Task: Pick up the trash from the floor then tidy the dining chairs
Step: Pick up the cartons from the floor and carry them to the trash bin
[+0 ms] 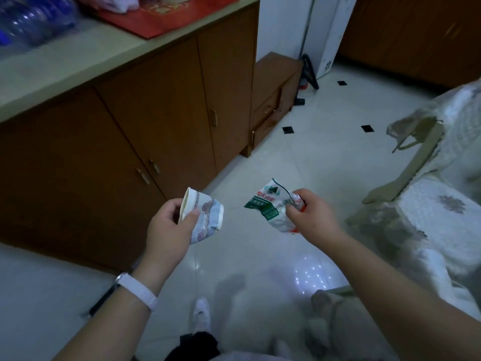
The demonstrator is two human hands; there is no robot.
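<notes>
We had both pieces of trash off the floor (312,157) and in hand, each held apart from the other. Our left grip (171,225) was curled round a crushed paper cup (205,217), thumb pressed across its side and fingers behind. The flattened wall gave a firm hold, and the mouth was tipped sideways, which we judged harmless if the cup was empty. Our right grip (312,212) pinched a crumpled green-and-white plastic piece (268,204) by one bunched end, so the rest stuck out loose toward the cup. Whether it was a squashed bottle or only its label, we could not tell.

Both hung in the air above the open floor, between the front edge of the wooden cabinet (130,126) under the bench (65,63) and the lace-covered chair (426,204) at our right. Keeping one item per hand seemed a carrying hold, not a resting one. No bin showed, so we reckoned the trash needed dropping somewhere first. The chairs would wait until our hands were free.
</notes>
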